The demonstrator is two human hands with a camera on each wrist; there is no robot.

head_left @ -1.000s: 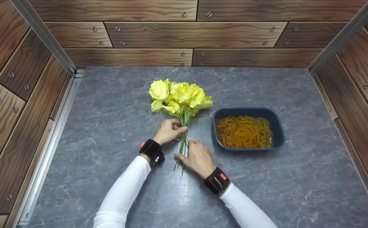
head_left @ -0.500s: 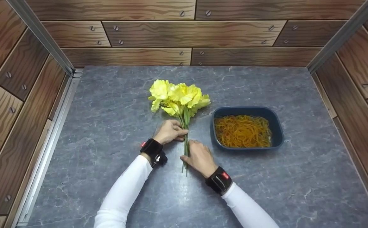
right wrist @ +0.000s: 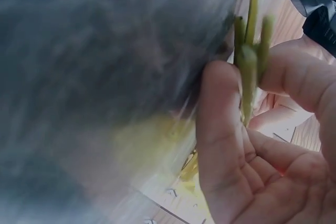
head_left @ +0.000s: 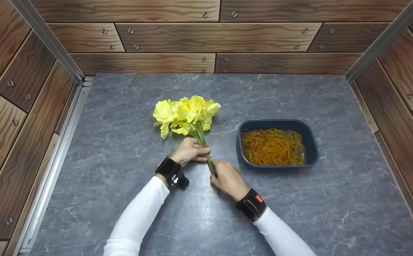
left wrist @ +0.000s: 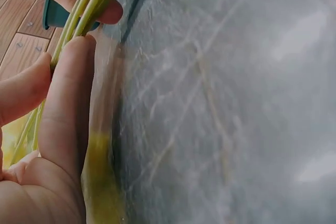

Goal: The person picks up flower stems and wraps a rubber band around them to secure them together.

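Pinching the stems [head_left: 200, 136], left hand [head_left: 189, 151] and right hand [head_left: 229, 180] hold the flowers [head_left: 186, 112], which point away beyond the left hand, long axis slanting back to the right hand, red tags [head_left: 259, 198] too small to read.

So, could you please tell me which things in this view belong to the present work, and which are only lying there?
In the work:
yellow flowers
green stems, held by the left hand and the right hand

Lying there, untouched:
dark blue container
tangled orange strands inside it; perhaps meant for this work, but I cannot tell
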